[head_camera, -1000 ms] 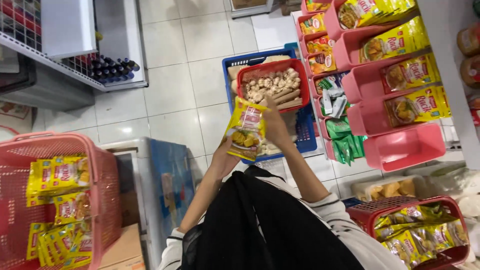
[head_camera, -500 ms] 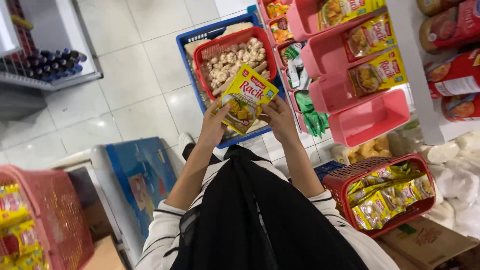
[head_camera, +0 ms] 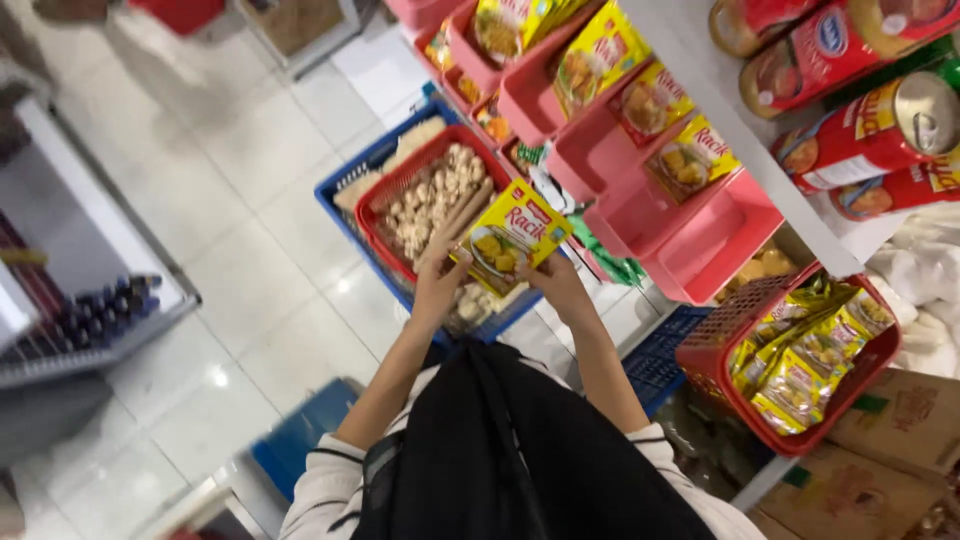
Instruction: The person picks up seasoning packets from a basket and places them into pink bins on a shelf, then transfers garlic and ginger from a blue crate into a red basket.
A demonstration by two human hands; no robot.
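Both my hands hold a stack of yellow seasoning packets in front of me. My left hand grips the stack's left edge with fingers stretched up along it. My right hand holds its lower right corner. The packets hang above a red basket of pale crackers that rests in a blue crate on the tiled floor. To the right, an empty pink shelf bin sits below pink bins filled with similar yellow packets.
A red basket of yellow packets stands at lower right, above cardboard boxes. Red cans lie on the white shelf at upper right. A wire rack with dark bottles is at the left. A blue box sits on the floor.
My view has swung left and tilted, so the shelves now fill the upper right. My hands with the packets have risen toward the pink bins; the pink basket at left has left the view.
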